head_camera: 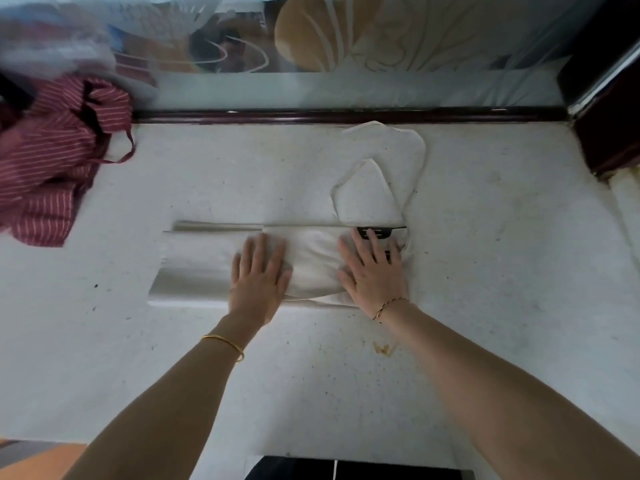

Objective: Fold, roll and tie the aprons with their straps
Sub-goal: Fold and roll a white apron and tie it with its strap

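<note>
A cream apron (311, 261) lies folded into a long flat band across the middle of the white counter (485, 306). Its cream straps (415, 157) loop loosely on the counter behind its right end, and a black label (381, 232) shows at that end. My left hand (259, 275) presses flat on the middle of the band with straight fingers. My right hand (374, 268) presses flat on the right end, fingertips touching the label. A second apron, maroon with white stripes (52, 161), lies crumpled at the far left.
A dark wooden ledge (346, 116) and a glass pane run along the back of the counter. A dark wooden frame (606, 116) stands at the back right corner. A small yellow stain (382, 348) marks the counter near my right forearm.
</note>
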